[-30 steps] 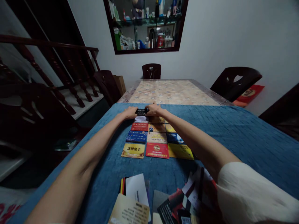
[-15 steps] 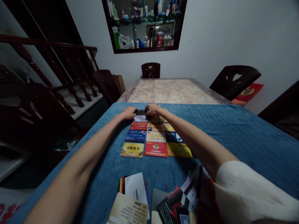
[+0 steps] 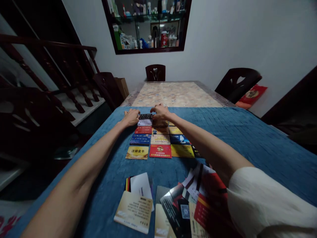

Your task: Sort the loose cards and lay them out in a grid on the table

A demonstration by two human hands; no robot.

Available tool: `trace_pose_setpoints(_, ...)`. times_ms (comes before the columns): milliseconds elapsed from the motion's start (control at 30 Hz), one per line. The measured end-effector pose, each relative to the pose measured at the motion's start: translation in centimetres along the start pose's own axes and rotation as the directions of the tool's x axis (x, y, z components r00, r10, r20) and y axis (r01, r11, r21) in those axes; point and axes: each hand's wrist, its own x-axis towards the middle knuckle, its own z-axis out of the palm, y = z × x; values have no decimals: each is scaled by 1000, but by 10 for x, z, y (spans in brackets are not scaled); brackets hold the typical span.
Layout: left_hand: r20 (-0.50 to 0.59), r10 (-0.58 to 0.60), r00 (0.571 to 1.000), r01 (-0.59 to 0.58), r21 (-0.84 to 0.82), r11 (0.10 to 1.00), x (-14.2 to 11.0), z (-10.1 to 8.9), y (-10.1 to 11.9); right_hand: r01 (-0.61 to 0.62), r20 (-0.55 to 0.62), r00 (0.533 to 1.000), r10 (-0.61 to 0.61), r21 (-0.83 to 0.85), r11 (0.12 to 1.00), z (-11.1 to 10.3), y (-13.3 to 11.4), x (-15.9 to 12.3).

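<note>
A black card (image 3: 145, 116) lies at the far end of the left column of laid-out cards. My left hand (image 3: 132, 117) is at its left edge, fingers apart, the thumb side touching or very close to it. By the card's right edge is my right hand (image 3: 160, 112), fingers loosely spread and bent down; its palm side is hidden. Nearer me the column continues with a white card (image 3: 145, 122), a red card (image 3: 143, 130), a blue card (image 3: 140, 139) and a gold card (image 3: 137, 152). My right forearm hides part of the columns to the right.
A red card (image 3: 160, 151) and a yellow card (image 3: 182, 151) form part of the front row. Closer to me lie loose cards: a beige card (image 3: 134, 211) on a small stack and a messy pile (image 3: 184, 211). Blue cloth (image 3: 99, 198) covers the table's near part.
My hands have moved slightly apart, fingers loosening beside the black card, which now lies between them. The view has shifted a little, showing more of the loose cards near me.
</note>
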Motion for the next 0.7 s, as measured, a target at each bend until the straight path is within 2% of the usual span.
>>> trace_pose_setpoints(267, -165, 49, 985, -53, -17, 998, -41, -14, 27, 33, -79, 996, -33, -3, 999, -16, -4, -46)
trace_pose_setpoints(700, -238, 167, 957, -187, -64, 980, -110, -26, 91, 77, -106, 992, -74, 23, 997, -25, -6, -125)
